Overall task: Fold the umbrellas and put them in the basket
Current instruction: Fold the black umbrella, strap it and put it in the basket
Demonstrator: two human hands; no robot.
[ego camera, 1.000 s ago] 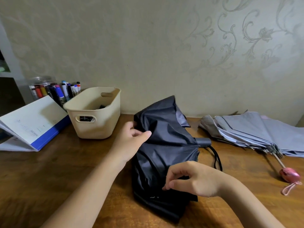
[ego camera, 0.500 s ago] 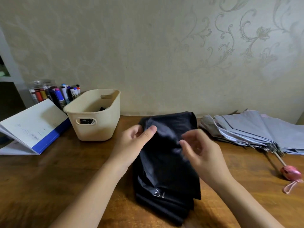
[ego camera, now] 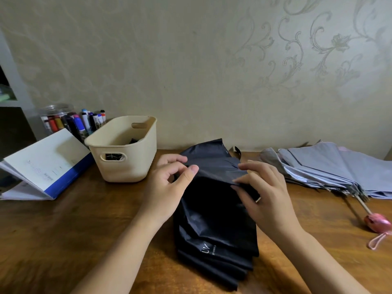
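Lying lengthwise on the brown wooden table, in the head view, the collapsed black fabric umbrella is resting in the middle with its pleats stacked in flat layers and pale lettering showing near the closer end. The left hand is pinching a fold of the black canopy between thumb and forefinger at the umbrella's far left edge, its other fingers curling loosely. The right hand is gripping the same fold from the other side, thumb under the cloth and fingers narrowly bent over it, so the fabric is stretching taut between the two hands. A short black strap is sticking up behind the umbrella near the wall. To the left, just beside the left hand, the cream plastic basket with cut-out handles is standing upright with something dark inside. Further left, a white and blue binder is leaning open, and a clear jar of coloured markers is standing behind it. On the right, well apart from the basket, the grey fabric umbrella is lying half-collapsed, its pink handle with a loop pointing toward the table's near right edge.
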